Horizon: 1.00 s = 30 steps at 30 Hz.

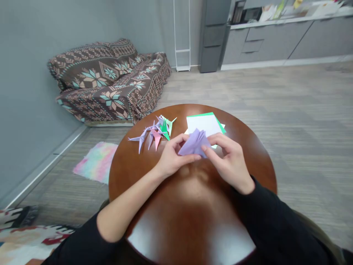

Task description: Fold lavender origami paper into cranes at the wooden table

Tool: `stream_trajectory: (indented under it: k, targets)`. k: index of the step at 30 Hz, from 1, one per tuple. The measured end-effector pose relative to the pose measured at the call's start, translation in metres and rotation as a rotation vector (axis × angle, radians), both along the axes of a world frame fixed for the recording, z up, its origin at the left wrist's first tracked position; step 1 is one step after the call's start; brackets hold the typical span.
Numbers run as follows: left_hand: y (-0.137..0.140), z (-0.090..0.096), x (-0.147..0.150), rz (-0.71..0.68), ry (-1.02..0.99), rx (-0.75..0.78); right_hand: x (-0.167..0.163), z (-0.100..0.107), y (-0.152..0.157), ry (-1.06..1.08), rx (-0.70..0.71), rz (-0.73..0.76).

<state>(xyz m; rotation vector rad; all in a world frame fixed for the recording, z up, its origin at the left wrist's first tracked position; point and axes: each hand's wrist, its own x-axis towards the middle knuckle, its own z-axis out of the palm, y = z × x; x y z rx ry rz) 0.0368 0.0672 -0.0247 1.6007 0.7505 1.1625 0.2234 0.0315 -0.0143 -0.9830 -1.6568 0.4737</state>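
Note:
A partly folded purple origami paper [195, 143] is held up above the round table between both hands. My left hand [173, 154] pinches its left side, thumb along the lower edge and fingers behind. On its right side, my right hand [230, 158] grips it with the thumb on the front face and the index finger at the back edge. Pleated layers stand up at the paper's top. Just behind it lies a stack of paper sheets [204, 124], white on top with green showing underneath. Left of my hands sits a cluster of folded paper cranes [156, 135] in purple, pink and green.
The round brown table [190, 206] has a glossy top. A sofa [110, 79] under a patterned cover stands beyond it at the left, with a pastel fluffy rug [97, 162] on the floor. Grey kitchen cabinets [275, 42] and a grey fridge [213, 36] line the back.

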Motion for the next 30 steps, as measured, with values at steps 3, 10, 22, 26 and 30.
stream_trajectory:
  k: [3,10,22,26,30]
  targets:
    - [-0.004,-0.001,0.003,-0.065,0.01,-0.003,-0.001,0.0,-0.001,0.069,-0.014,0.045]
    - [-0.007,-0.009,0.008,-0.036,-0.147,-0.028,-0.002,-0.002,0.002,0.361,-0.247,-0.013]
    - [-0.003,-0.008,0.008,0.109,-0.169,-0.142,-0.003,0.0,0.0,0.376,-0.293,0.043]
    - [-0.009,-0.001,0.007,0.124,-0.047,0.0,-0.003,-0.002,0.0,0.425,-0.299,0.034]
    - [-0.014,0.0,0.005,0.081,0.095,0.109,-0.004,-0.004,0.0,0.364,-0.222,0.007]
